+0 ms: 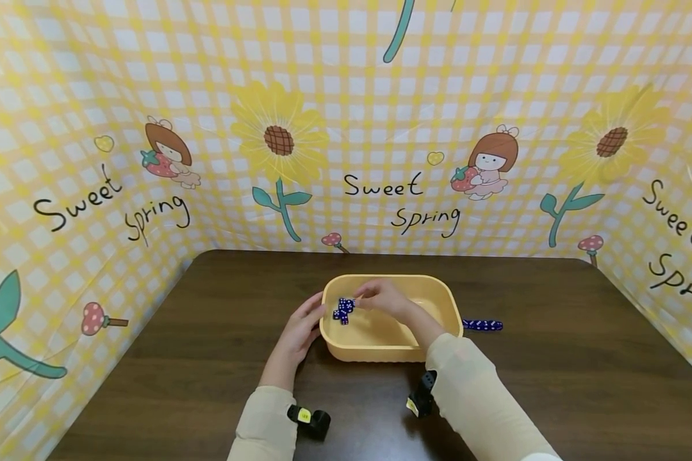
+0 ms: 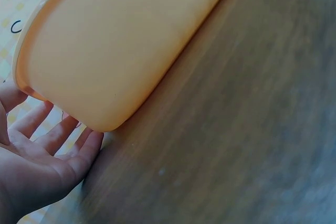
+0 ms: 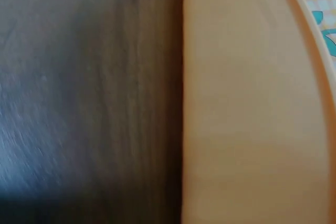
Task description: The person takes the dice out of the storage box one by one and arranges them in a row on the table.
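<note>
A pale yellow plastic tub (image 1: 375,353) stands on the table. Several dark blue dice with white dots (image 1: 341,312) lie clustered at its left end. My left hand (image 1: 301,331) touches the outside of the tub's left end; in the left wrist view its lightly bent, spread fingers (image 2: 86,148) rest against the end wall. My right hand (image 1: 383,298) reaches over the near rim into the tub. Its thumb and index finger come together at the right edge of the cluster, pinching a die that they partly cover. The right wrist view shows the tub's side wall (image 3: 252,98), not the fingers.
A row of blue dice (image 1: 483,325) lies on the table just right of the tub, its left end hidden by the rim. The dark wooden table (image 1: 219,320) meets a yellow checked cloth (image 1: 380,128) at the back and sides. Black wrist cameras (image 1: 423,392) hang from both sleeves.
</note>
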`<state>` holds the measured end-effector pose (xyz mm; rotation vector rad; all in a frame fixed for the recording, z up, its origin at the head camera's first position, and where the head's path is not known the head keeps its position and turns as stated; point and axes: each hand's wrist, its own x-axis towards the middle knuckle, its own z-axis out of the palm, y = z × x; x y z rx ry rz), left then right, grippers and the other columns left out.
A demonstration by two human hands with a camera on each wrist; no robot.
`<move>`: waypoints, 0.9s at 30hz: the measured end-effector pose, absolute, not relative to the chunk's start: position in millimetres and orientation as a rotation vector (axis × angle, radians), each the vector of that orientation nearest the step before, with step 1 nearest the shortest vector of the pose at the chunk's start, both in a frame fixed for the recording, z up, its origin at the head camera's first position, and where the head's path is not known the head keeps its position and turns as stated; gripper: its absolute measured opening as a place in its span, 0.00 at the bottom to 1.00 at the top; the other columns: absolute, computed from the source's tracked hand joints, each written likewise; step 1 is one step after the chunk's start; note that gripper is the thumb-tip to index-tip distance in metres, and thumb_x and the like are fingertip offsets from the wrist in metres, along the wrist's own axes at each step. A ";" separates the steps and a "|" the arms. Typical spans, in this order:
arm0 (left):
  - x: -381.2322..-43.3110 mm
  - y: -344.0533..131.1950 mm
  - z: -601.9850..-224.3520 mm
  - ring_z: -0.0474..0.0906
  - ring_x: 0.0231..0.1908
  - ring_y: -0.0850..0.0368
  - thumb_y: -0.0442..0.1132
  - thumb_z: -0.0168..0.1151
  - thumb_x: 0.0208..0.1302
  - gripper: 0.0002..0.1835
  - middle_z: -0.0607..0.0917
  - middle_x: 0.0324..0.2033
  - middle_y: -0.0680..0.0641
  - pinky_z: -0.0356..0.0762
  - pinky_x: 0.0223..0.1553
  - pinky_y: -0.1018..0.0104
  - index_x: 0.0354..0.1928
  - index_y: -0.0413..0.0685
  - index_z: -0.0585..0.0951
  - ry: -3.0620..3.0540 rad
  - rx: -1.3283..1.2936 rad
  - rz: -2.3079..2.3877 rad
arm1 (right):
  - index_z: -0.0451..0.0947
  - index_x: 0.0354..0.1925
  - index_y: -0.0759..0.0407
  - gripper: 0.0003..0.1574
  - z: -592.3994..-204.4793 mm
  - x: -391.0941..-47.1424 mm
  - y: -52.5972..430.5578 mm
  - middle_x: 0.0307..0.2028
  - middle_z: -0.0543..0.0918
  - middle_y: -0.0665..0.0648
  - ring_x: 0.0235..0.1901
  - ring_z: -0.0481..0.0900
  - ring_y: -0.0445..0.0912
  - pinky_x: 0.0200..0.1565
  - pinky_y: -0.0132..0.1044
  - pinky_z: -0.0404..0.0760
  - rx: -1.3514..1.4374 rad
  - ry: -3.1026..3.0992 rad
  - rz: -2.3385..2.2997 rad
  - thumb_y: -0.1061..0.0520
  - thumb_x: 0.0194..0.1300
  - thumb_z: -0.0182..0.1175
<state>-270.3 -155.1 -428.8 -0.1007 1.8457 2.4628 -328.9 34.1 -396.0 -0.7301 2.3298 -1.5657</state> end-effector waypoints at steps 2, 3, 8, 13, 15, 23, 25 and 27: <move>-270.3 -155.2 -429.2 0.62 0.52 0.44 0.34 0.49 0.62 0.23 0.64 0.56 0.38 0.66 0.44 0.58 0.59 0.39 0.62 1.854 -0.092 2.460 | 0.75 0.38 0.74 0.14 -397.8 -328.1 30.4 0.27 0.79 0.59 0.28 0.75 0.48 0.33 0.39 0.74 -0.766 2.327 -1.561 0.67 0.51 0.58; -270.4 -155.2 -429.3 0.62 0.52 0.44 0.34 0.49 0.62 0.23 0.64 0.56 0.38 0.66 0.44 0.58 0.59 0.39 0.62 1.854 -0.089 2.461 | 0.75 0.38 0.75 0.14 -398.6 -327.8 28.6 0.28 0.79 0.61 0.28 0.76 0.48 0.33 0.37 0.74 -0.783 2.321 -1.563 0.68 0.51 0.58; -270.7 -156.0 -429.7 0.62 0.52 0.43 0.34 0.48 0.62 0.23 0.63 0.56 0.37 0.66 0.44 0.58 0.59 0.38 0.62 1.841 -0.071 2.465 | 0.75 0.37 0.75 0.14 -399.4 -326.4 20.4 0.31 0.80 0.64 0.28 0.76 0.45 0.32 0.33 0.74 -0.809 2.328 -1.523 0.69 0.49 0.59; -270.1 -156.0 -429.4 0.61 0.53 0.42 0.34 0.48 0.62 0.23 0.63 0.56 0.37 0.66 0.45 0.56 0.60 0.39 0.62 1.840 -0.071 2.461 | 0.76 0.36 0.72 0.14 -399.5 -325.7 14.6 0.29 0.80 0.60 0.27 0.74 0.41 0.32 0.31 0.72 -0.768 2.353 -1.452 0.67 0.48 0.60; -270.2 -155.6 -429.4 0.61 0.53 0.42 0.34 0.48 0.62 0.23 0.64 0.56 0.37 0.66 0.45 0.56 0.59 0.39 0.62 1.836 -0.080 2.463 | 0.76 0.36 0.71 0.13 -399.5 -325.4 12.9 0.29 0.80 0.59 0.26 0.73 0.40 0.31 0.30 0.71 -0.743 2.347 -1.434 0.68 0.48 0.60; -270.0 -155.7 -429.4 0.62 0.53 0.44 0.34 0.48 0.62 0.23 0.64 0.56 0.39 0.65 0.46 0.54 0.60 0.41 0.63 1.839 -0.079 2.460 | 0.76 0.34 0.72 0.10 -406.0 -325.1 10.7 0.28 0.79 0.60 0.22 0.69 0.40 0.28 0.35 0.72 -0.708 2.298 -1.426 0.68 0.50 0.59; -269.7 -155.6 -429.4 0.62 0.53 0.44 0.34 0.48 0.62 0.23 0.63 0.56 0.39 0.64 0.47 0.54 0.60 0.41 0.62 1.844 -0.078 2.456 | 0.76 0.34 0.72 0.10 -407.2 -324.5 10.6 0.27 0.79 0.58 0.21 0.69 0.40 0.27 0.36 0.72 -0.702 2.297 -1.415 0.67 0.50 0.60; -269.5 -155.6 -429.5 0.61 0.53 0.43 0.34 0.48 0.62 0.23 0.63 0.57 0.38 0.64 0.47 0.54 0.60 0.41 0.62 1.845 -0.077 2.456 | 0.77 0.33 0.71 0.10 -408.3 -324.4 10.2 0.26 0.78 0.55 0.20 0.68 0.39 0.26 0.34 0.71 -0.693 2.322 -1.390 0.67 0.49 0.61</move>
